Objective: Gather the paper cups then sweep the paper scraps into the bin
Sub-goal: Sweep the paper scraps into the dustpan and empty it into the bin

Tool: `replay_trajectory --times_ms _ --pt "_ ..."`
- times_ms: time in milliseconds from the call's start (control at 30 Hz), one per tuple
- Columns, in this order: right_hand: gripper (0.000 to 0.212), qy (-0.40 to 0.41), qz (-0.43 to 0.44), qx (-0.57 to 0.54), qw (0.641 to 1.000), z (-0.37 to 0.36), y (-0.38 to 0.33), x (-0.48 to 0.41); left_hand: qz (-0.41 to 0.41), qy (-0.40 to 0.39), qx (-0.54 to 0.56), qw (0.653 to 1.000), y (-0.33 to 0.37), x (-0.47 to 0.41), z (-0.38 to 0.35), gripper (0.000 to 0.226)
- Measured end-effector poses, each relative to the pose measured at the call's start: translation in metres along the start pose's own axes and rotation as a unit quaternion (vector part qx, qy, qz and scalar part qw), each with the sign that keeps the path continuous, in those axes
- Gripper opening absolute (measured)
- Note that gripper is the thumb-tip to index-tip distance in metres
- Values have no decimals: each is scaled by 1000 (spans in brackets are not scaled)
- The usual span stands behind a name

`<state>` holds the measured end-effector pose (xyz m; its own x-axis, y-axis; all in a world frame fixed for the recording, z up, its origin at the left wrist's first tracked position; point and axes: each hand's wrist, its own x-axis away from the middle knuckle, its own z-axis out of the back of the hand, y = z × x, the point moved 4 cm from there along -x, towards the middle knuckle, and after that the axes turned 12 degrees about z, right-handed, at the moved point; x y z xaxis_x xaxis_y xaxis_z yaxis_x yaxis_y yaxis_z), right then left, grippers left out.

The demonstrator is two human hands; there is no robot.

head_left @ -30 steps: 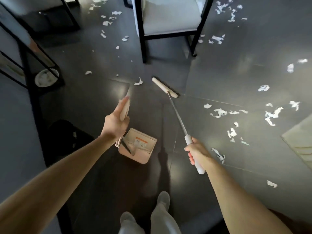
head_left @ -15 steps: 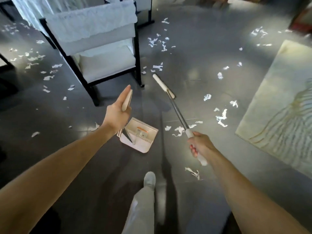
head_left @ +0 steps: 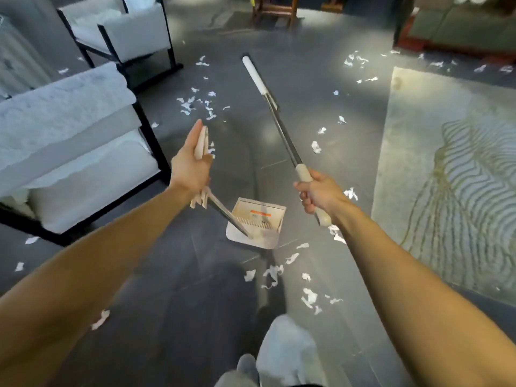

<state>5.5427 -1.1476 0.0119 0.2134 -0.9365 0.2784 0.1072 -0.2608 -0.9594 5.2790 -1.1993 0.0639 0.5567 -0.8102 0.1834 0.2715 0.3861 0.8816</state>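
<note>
My left hand (head_left: 191, 166) grips the pale handle of a long-handled dustpan (head_left: 258, 223), whose cream tray hangs just above the dark floor at centre. My right hand (head_left: 318, 195) is closed round the beige grip of a broom (head_left: 275, 107); its metal shaft runs up and away, and the white broom head (head_left: 252, 75) points to the far floor. White paper scraps lie scattered: a cluster (head_left: 195, 103) ahead by the chairs, another cluster (head_left: 282, 270) near my feet, more scraps (head_left: 356, 60) far right. No paper cups or bin show.
Two white armchairs with black frames, one (head_left: 67, 152) close on my left and another (head_left: 122, 32) behind it. A pale patterned rug (head_left: 452, 174) covers the right side. A wooden stool (head_left: 275, 9) and a sofa (head_left: 458, 26) stand at the far end. My leg (head_left: 284, 350) is below.
My view has swung rightward across the room, past the chair toward the rug. The broom head has lifted off the floor and points farther away. Both hands keep their grips.
</note>
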Motion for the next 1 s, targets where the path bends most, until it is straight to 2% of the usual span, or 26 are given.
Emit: replay_trajectory --times_ms 100,267,367,467,633,800,1000 --pt "28 5 20 5 1000 11 -17 -80 -3 -17 -6 1000 32 -80 -40 68" --pt "49 13 30 22 999 37 -48 -250 -7 -26 -17 999 76 -233 -116 68" --pt "50 2 36 68 997 59 -74 -371 11 -11 -27 1000 110 -344 -164 68" --pt "42 -27 29 106 994 76 -112 -486 38 18 -34 999 149 -449 -199 72" --pt "14 -70 6 144 987 68 -168 -649 46 61 -32 997 210 -581 -213 72" --pt "38 -90 -92 72 989 38 -194 -812 71 107 -18 992 244 -740 -221 69" --pt "40 -96 -126 66 985 5 -241 -1027 106 100 -17 989 292 -956 -247 77"
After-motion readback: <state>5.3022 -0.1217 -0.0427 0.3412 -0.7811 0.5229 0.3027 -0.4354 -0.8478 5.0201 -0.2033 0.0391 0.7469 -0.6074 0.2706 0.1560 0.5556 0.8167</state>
